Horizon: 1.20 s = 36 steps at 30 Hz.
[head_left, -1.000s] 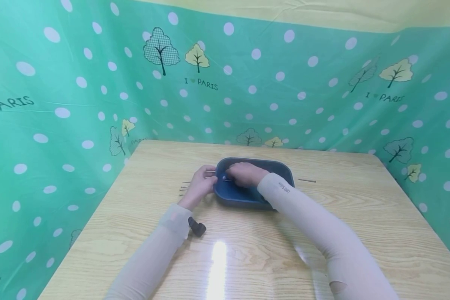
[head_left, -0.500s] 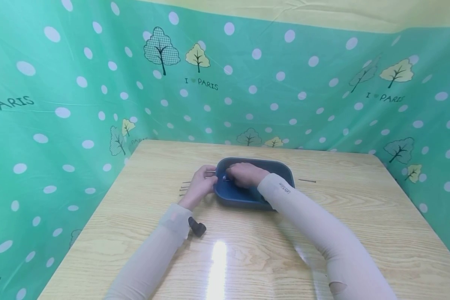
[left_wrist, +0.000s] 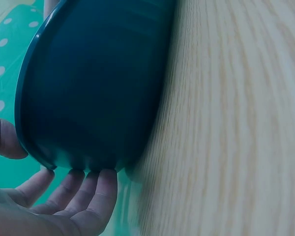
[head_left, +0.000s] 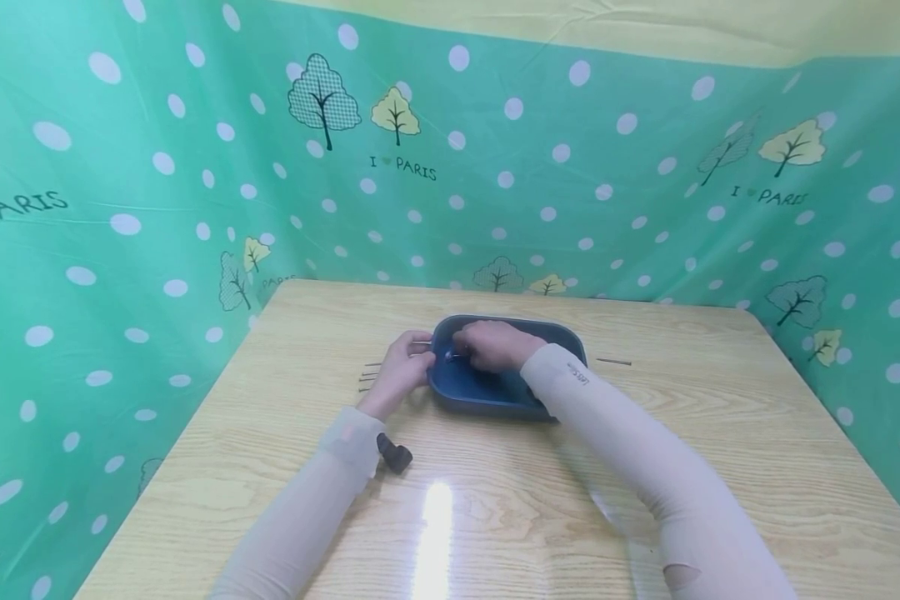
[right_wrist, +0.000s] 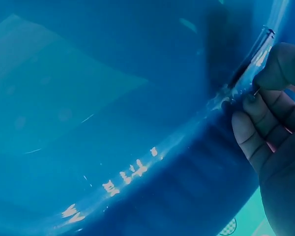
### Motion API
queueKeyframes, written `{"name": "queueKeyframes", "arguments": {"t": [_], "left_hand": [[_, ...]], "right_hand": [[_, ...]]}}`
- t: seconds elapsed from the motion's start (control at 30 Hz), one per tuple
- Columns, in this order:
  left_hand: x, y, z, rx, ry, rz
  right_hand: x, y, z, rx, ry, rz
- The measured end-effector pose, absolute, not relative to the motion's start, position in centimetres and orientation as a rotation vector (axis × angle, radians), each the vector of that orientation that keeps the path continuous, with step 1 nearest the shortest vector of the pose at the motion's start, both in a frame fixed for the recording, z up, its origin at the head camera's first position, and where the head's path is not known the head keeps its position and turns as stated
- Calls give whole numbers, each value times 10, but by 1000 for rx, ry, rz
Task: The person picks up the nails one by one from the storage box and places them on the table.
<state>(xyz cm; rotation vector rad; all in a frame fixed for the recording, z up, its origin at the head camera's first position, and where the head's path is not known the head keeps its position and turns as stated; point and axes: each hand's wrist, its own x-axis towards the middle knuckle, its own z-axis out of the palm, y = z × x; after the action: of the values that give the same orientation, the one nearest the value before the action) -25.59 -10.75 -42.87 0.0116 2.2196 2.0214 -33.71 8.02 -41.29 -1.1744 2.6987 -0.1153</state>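
A dark blue rectangular basin (head_left: 506, 408) with rounded corners stands on the table. My left hand (head_left: 405, 367) holds its left end; in the left wrist view the thumb is at the rim and the fingertips (left_wrist: 105, 187) press the outer wall. My right hand (head_left: 495, 346) reaches down inside the basin near the left end. Its thumb and fingers pinch a thin nail, mostly hidden, with only a bright sliver showing in the right wrist view. Another nail (right_wrist: 250, 59) lies along the basin's floor edge, just beyond the fingertips.
Several nails (head_left: 367, 380) lie side by side on the wooden table (head_left: 300, 500), left of the basin and partly behind my left hand. One more nail (head_left: 613, 362) lies to the right. A green dotted curtain (head_left: 450, 208) hangs behind the table.
My right hand has shifted slightly to the right and up inside the basin, and the nail's visible end has tilted a little. My left hand and the basin stay put.
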Motion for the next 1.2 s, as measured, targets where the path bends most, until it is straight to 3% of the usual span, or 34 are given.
{"name": "queueKeyframes", "arguments": {"t": [1.2], "left_hand": [[-257, -107, -430, -1, 2232, 2033]], "right_hand": [[-334, 139, -361, -1212, 2772, -259]]}}
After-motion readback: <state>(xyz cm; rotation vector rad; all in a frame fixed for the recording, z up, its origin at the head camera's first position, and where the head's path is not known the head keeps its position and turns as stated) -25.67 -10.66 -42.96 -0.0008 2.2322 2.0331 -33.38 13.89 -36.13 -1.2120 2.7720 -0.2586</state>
